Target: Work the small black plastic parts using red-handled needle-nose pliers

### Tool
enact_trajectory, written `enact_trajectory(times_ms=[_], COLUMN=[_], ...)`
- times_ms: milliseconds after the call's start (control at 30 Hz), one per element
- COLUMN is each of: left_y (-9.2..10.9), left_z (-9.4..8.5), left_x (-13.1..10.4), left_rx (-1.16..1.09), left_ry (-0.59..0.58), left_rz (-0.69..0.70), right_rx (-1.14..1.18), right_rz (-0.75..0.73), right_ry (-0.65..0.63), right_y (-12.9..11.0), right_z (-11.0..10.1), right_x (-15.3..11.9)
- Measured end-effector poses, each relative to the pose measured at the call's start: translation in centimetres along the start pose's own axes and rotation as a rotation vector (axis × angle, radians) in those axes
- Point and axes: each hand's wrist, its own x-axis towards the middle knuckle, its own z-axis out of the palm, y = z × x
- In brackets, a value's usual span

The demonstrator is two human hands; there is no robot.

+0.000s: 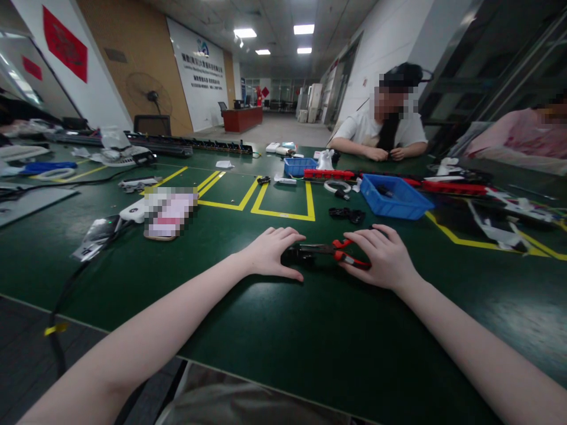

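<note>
My right hand (383, 257) has its fingers and thumb around the red handles of a pair of pliers (340, 255). The jaws point left and reach a small black part (302, 255) on the green table. Around that part curves my left hand (273, 252), thumb and fingers spread apart on either side of it. The thumb stands off from the part, and its left end is partly hidden in the hand. Whether the jaws grip the part, I cannot tell.
A blue bin (394, 198) and a black cable bundle (346, 215) lie beyond my right hand. To the left are a phone (170, 215) and a cable (66, 289). Yellow tape (283, 216) marks the table (310, 330). A person (385, 127) sits opposite, another at far right.
</note>
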Motion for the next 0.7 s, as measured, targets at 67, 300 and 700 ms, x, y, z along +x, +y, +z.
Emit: enact_trajectory(times_ms=[67,300,700], left_y=[0.1,0.1,-0.7], left_z=[0.2,-0.2,-1.4], left_x=[0.0,0.2,-0.2], left_rx=[-0.022,-0.004,0.118], left_ry=[-0.014,-0.055,0.005], left_rz=[-0.001,0.037,0.065], right_rx=[0.008,0.01,0.002], right_rz=[0.012,0.013,0.005], right_ry=[-0.006,-0.015,-0.01], right_y=[0.0,0.0,0.1], right_z=[0.1,0.2,0.0], right_x=[0.0,-0.1,-0.1])
